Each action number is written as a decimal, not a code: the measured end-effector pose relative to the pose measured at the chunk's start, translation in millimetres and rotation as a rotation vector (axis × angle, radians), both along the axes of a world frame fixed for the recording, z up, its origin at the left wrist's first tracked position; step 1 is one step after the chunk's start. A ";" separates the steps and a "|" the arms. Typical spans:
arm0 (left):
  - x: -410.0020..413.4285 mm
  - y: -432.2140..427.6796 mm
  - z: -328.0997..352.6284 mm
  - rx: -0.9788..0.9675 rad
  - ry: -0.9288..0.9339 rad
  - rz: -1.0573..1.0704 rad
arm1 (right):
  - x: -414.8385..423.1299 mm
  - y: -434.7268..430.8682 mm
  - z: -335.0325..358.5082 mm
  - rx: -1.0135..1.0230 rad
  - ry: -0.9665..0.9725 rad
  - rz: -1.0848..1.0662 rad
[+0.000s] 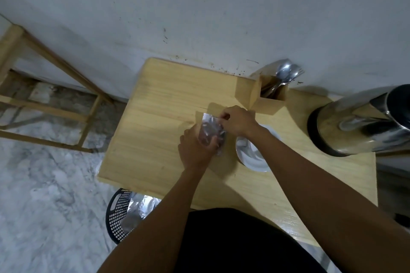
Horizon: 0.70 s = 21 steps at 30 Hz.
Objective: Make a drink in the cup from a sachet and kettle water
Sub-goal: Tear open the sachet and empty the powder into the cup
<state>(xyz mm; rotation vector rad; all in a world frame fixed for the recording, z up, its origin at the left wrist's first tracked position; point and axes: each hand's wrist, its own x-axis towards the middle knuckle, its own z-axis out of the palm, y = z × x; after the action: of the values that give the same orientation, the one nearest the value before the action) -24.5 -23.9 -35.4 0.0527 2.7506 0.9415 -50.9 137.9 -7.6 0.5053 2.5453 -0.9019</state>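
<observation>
Above the middle of the wooden table [155,135], both my hands hold a shiny silver and reddish sachet [209,131]. My left hand [195,150] grips its lower part. My right hand [238,122] pinches its top edge. Just right of the sachet a white cup [250,153] stands on the table, partly hidden under my right forearm. A steel kettle [359,122] with a black base stands at the table's right edge.
A wooden holder [264,95] with spoons and forks stands at the back against the white wall. A black mesh basket [124,213] with foil wrappers sits on the marble floor below the table's front left. A wooden frame [51,99] stands at the left.
</observation>
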 end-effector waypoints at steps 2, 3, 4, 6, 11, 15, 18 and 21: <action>-10.1 -3.5 9.7 0.236 0.034 0.039 | 7.4 2.1 12.8 -0.158 0.104 -0.070; -16.0 -6.0 16.1 0.345 0.018 0.029 | 12.1 3.2 21.0 -0.201 0.139 -0.082; -22.3 -8.3 24.1 0.419 -0.025 0.009 | 17.5 4.2 29.0 -0.222 0.150 -0.095; -32.8 -10.8 42.5 0.514 -0.146 -0.017 | 29.6 6.2 47.0 -0.273 0.182 -0.132; -40.7 -7.2 73.2 0.669 -0.245 -0.107 | 50.4 6.6 75.5 -0.213 0.295 -0.306; -38.6 -1.2 85.8 0.710 -0.222 -0.135 | 59.7 4.0 88.5 -0.176 0.339 -0.335; -37.9 2.6 93.4 0.680 -0.161 -0.188 | 68.3 3.1 96.9 -0.182 0.416 -0.334; -37.2 4.4 104.0 0.711 -0.122 -0.193 | 74.0 1.1 100.9 -0.247 0.493 -0.364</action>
<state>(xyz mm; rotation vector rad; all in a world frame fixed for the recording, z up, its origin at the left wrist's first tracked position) -61.7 -19.5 68.6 0.3569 2.1216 1.7320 23.1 139.1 93.2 0.7611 2.7491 -1.6243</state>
